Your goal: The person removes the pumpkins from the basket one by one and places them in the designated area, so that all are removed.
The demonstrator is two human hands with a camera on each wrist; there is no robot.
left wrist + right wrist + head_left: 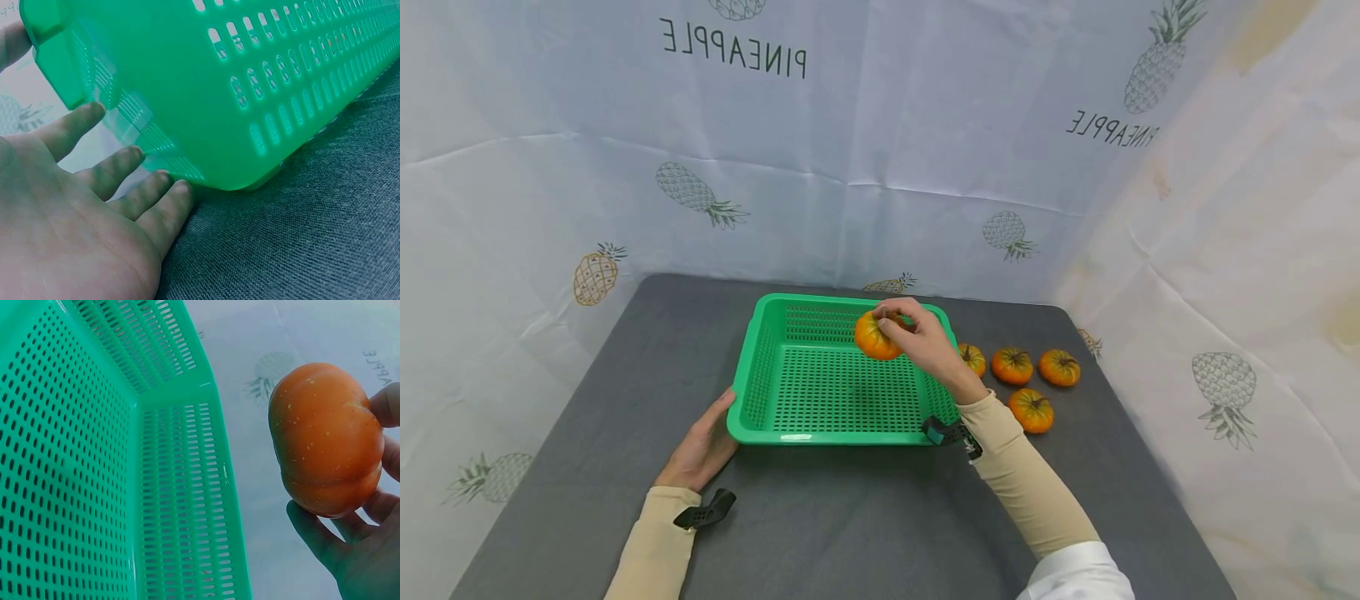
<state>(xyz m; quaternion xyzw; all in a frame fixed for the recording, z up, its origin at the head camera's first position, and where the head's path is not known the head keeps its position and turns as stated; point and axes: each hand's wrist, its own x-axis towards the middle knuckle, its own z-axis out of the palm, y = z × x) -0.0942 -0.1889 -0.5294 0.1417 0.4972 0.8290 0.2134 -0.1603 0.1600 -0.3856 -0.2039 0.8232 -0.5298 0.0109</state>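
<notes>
My right hand [921,337] holds a small orange pumpkin [874,337] over the right part of a green plastic basket [842,438]. In the right wrist view, thumb and fingers curl about the ribbed pumpkin [325,440], which is up above the basket's rim [228,487]. The basket's slotted floor [842,392] shows bare. At its left front corner, my left hand [700,450] touches the side. The left wrist view has that hand's fingers [112,172] nearly straight against the outer wall [181,125], with the thumb up by the rim.
Right of the basket, several more pumpkins [1031,410] rest on the grey table [850,517], one partly hidden behind the rim and right arm. White curtains [850,108] printed with pineapples hang behind and at both sides. Black straps [706,510] circle both wrists.
</notes>
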